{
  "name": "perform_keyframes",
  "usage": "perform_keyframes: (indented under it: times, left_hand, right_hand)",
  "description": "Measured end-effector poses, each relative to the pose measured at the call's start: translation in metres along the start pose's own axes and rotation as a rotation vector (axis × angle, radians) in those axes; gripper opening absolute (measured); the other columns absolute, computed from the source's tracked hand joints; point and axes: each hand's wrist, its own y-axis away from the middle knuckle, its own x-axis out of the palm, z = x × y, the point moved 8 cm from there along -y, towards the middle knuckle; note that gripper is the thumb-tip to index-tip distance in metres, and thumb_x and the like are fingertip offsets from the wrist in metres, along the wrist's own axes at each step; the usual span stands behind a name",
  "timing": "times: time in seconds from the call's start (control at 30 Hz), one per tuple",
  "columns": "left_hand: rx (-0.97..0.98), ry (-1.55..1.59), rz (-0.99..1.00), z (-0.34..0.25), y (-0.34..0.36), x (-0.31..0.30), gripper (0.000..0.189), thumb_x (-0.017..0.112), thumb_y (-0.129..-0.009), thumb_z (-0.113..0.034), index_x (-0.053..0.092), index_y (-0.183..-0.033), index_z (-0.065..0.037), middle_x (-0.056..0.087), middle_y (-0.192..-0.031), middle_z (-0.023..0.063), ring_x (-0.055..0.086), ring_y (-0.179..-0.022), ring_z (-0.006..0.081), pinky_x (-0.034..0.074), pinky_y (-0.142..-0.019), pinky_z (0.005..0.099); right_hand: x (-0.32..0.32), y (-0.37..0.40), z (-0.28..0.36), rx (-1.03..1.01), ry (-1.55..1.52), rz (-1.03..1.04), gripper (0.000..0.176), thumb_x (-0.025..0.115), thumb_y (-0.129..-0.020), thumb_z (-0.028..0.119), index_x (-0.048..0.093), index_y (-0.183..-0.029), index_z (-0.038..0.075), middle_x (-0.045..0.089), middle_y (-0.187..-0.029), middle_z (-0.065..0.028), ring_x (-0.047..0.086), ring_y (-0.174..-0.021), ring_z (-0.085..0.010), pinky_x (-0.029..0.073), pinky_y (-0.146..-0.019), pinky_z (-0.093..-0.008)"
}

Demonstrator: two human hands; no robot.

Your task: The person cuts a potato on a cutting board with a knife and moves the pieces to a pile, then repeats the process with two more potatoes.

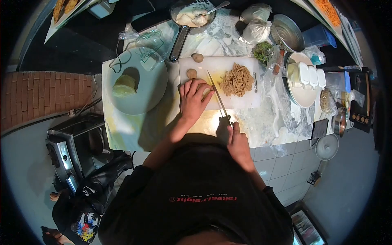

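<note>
So the bench (122, 128) is pretty crowded on the right side, with bags and containers pushed back, I guess to keep the middle free for the white cutting board (222, 63). Big grey plate (157, 87) sits just left of the board with a pale green wedge (124, 85) on it, parked within easy reach. A pan (179, 41) is further back, handle pointing toward the board.

On the board there's a heap of brown cut strips (237, 80), shoved to the right of the blade so it stays out of the way. Left hand (194, 100) is flat-ish on the board's near left part, fingers curled in with the knuckles facing the blade, looks like the usual way to keep the tips safe. Whatever's under it is hidden, so I can't tell if it's pinching anything. Right hand (239, 141) is closed round the handle of a long knife (218, 98), near the bench edge, with the blade angled forward past the left fingers. Two small brown lumps (191, 73) wait at the board's far left corner
</note>
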Motion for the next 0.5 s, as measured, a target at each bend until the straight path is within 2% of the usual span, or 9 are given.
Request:
perform_keyframes:
  times: [0.17,0.4,0.5]
  left_hand:
    - [-0.016,-0.001,0.019,0.001,0.0,0.0,0.022,0.079,-0.08,-0.024,0.069,-0.098,-0.016,0.061,-0.108,-0.0024,0.053,-0.108,0.0213,0.035,-0.093,0.0383]
    - [-0.013,0.032,0.027,0.001,-0.003,0.001,0.019,0.078,-0.08,-0.023,0.072,-0.096,-0.015,0.064,-0.104,-0.003,0.053,-0.106,0.0213,0.035,-0.093,0.038]
    - [-0.017,0.043,0.034,0.002,-0.003,0.003,0.015,0.078,-0.081,-0.022,0.074,-0.092,-0.014,0.065,-0.101,-0.0039,0.053,-0.104,0.0215,0.036,-0.093,0.0381]
  right_hand:
    - [-0.005,0.0,0.003,0.026,-0.025,0.022,0.029,0.041,-0.107,0.029,0.047,-0.116,0.002,0.061,-0.066,-0.031,0.06,-0.067,-0.0536,0.045,-0.056,-0.0606]
    - [-0.011,-0.001,0.007,0.035,-0.072,0.054,0.029,0.04,-0.108,0.029,0.048,-0.116,0.003,0.061,-0.067,-0.0316,0.06,-0.07,-0.0541,0.044,-0.058,-0.0608]
    - [-0.009,-0.005,0.006,0.06,-0.11,0.108,0.033,0.04,-0.108,0.029,0.047,-0.124,0.002,0.061,-0.069,-0.0332,0.061,-0.072,-0.0546,0.044,-0.06,-0.0612]
